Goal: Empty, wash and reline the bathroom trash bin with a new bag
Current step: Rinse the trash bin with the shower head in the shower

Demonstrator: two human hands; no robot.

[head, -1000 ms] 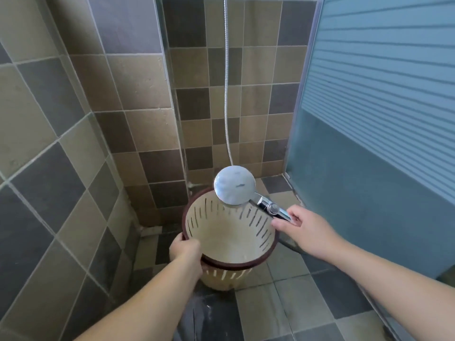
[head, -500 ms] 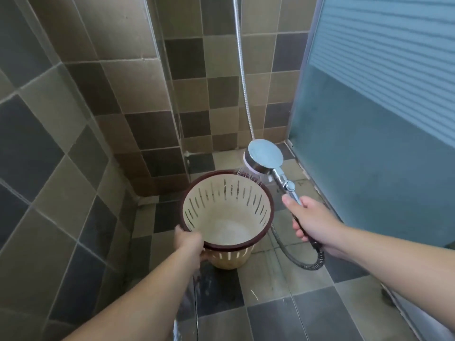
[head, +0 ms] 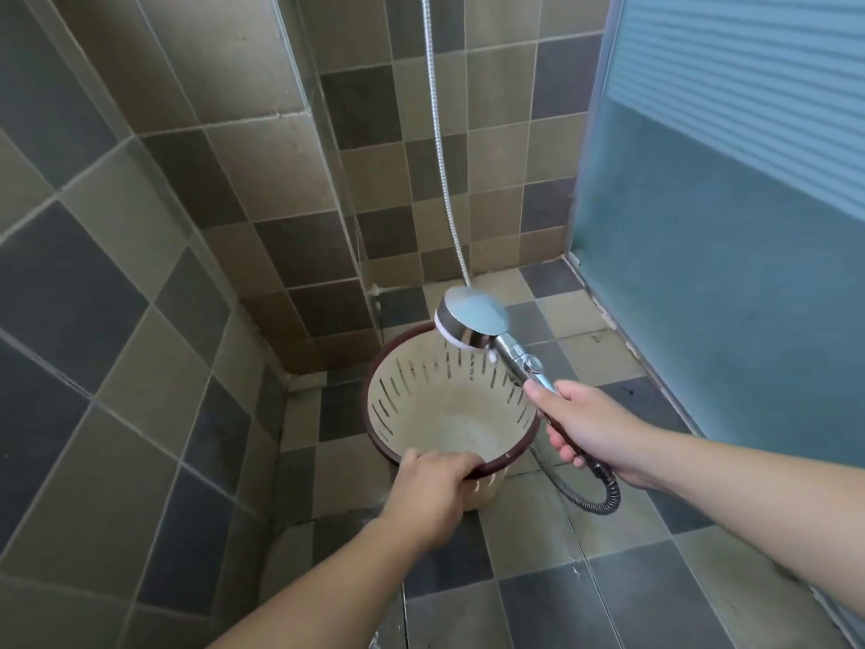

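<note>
Bin rinsed on the shower floor

Left hand (head: pixel 428 491) grips the near rim of the bin (head: pixel 440 414), mouth tilted up toward the camera; right hand (head: pixel 587 426) holds the showerhead (head: pixel 472 318), face angled down-left over the far rim; no writing legible

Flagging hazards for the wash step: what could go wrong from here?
1. The bin has slotted walls, so spray from the shower head will likely escape through them onto the floor tiles, which may turn slippery.
2. The left hand grips only the near rim; the tilted bin could twist loose.
3. The hose loops low beside the right hand and could snag.
</note>
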